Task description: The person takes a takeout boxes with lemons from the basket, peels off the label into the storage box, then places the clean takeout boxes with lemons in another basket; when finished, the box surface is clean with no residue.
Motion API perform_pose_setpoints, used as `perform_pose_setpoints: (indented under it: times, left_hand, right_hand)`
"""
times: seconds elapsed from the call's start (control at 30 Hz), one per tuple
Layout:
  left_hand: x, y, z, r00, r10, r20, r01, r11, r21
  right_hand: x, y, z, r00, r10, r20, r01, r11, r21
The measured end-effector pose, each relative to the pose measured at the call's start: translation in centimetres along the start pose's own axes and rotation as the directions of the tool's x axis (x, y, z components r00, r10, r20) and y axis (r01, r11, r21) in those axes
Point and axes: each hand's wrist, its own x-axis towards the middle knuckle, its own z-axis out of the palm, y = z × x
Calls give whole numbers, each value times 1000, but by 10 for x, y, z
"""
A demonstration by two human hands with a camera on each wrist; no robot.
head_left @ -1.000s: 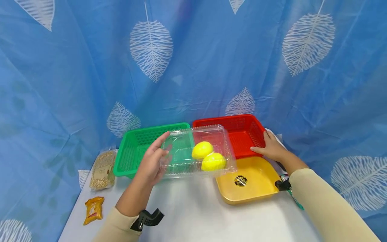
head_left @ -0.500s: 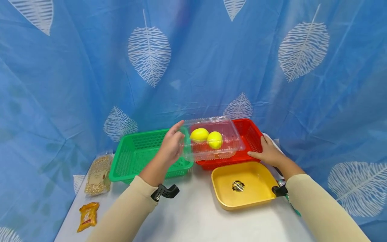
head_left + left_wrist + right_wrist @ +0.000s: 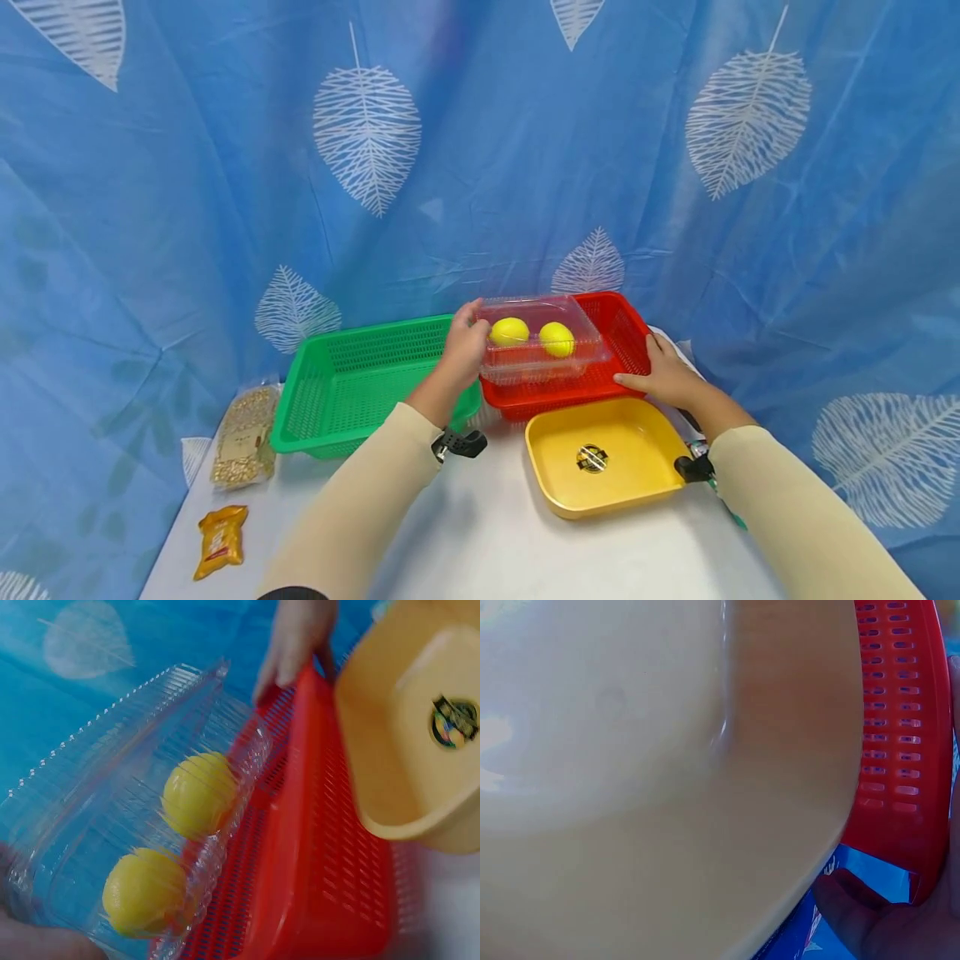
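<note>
My left hand [image 3: 463,346] grips the left end of a clear plastic clamshell box [image 3: 534,308] with two lemons [image 3: 509,331] inside. The box overlaps the left part of the red basket [image 3: 628,337] in the head view. Seen from the left wrist, the box [image 3: 90,802] tilts beside the basket rim, its lemons [image 3: 199,795] lying apart along the lower side. My right hand [image 3: 667,373] holds the red basket's right rim near its front corner, thumb toward the inside. The right wrist view shows the thumb [image 3: 847,911] close to the yellow tub's edge.
A yellow tub [image 3: 637,458] with a round black label stands in front of the red basket. Left of it is a green basket [image 3: 360,396]. A clear bag of grains [image 3: 243,442] and an orange snack packet [image 3: 221,542] lie at the left. A blue leaf-patterned curtain [image 3: 480,192] hangs behind.
My left hand has carried the clamshell box rightward and back, from between the baskets to over the red basket. The lemons have rolled apart inside. My right hand stays on the red basket's rim.
</note>
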Motion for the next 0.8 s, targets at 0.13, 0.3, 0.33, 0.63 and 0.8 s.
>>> perform_pose_setpoints:
  times: [0.13,0.3,0.33,0.63,0.8]
  left_hand:
    - [9,-6,11,1000,3,-24,0,993,117]
    - [19,-7,24,998,52,-18,-46,974,223]
    - [21,-8,27,998,61,-17,-55,968,244]
    - [27,-23,52,997,78,-20,-64,914,401]
    - [26,-33,54,998,36,-55,-11,913,407]
  right_hand:
    - [0,2,1,1000,16,6,-17,1000,11]
    - [2,5,1,1000,25,-11,-25,1000,11]
    - [3,5,1,1000,24,-14,-24,1000,14]
    - [1,4,-2,999,30,13,-31,999,12]
    - [1,3,0,999,45,15,-45,999,13]
